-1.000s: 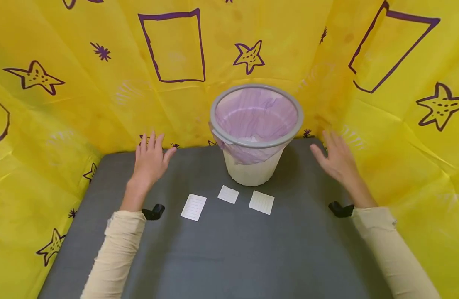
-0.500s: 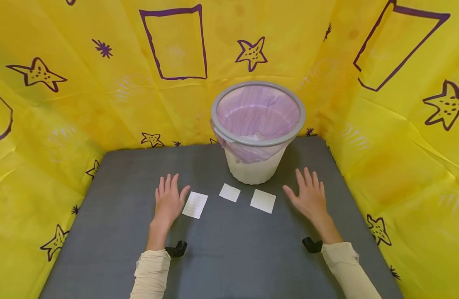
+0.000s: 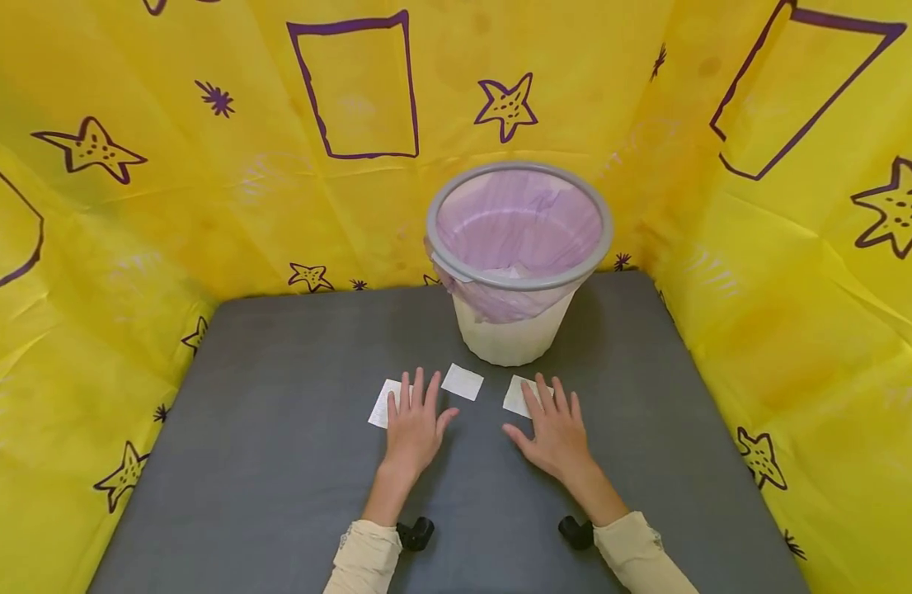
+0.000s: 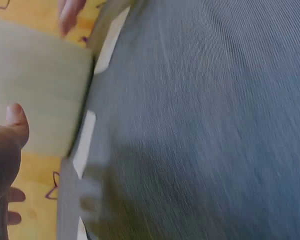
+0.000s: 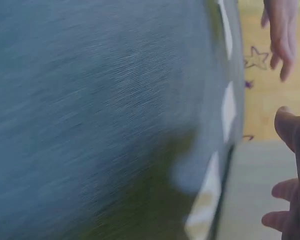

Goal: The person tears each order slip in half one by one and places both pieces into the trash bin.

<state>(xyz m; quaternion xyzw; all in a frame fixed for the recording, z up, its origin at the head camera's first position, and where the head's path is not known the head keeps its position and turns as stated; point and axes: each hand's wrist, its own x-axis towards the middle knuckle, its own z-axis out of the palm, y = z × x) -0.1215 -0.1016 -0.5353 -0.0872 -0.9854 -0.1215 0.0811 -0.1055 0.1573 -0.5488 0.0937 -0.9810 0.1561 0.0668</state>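
Three small white slips of paper lie on the grey table. The left paper [image 3: 381,403] is partly covered by my left hand [image 3: 413,429], whose fingers are spread and straight. Between the hands lies the middle paper [image 3: 463,382], fully in sight. My right hand [image 3: 556,433] is also spread, its fingers in front of the right paper [image 3: 517,398]. Both wrist views show the hands raised above the cloth, with nothing in them: the left hand's thumb [image 4: 17,122] and the right hand's thumb [image 5: 286,127] stand out straight.
Just behind the papers stands a pale bin [image 3: 508,342] with a grey rim and a purple liner; something white lies inside. Yellow cloth walls [image 3: 241,206] with purple drawings enclose the grey table [image 3: 278,371] at the back and sides.
Both hands have come inward and back toward the body, from beyond the papers on either side to over or in front of them. The papers and bin have stayed in place.
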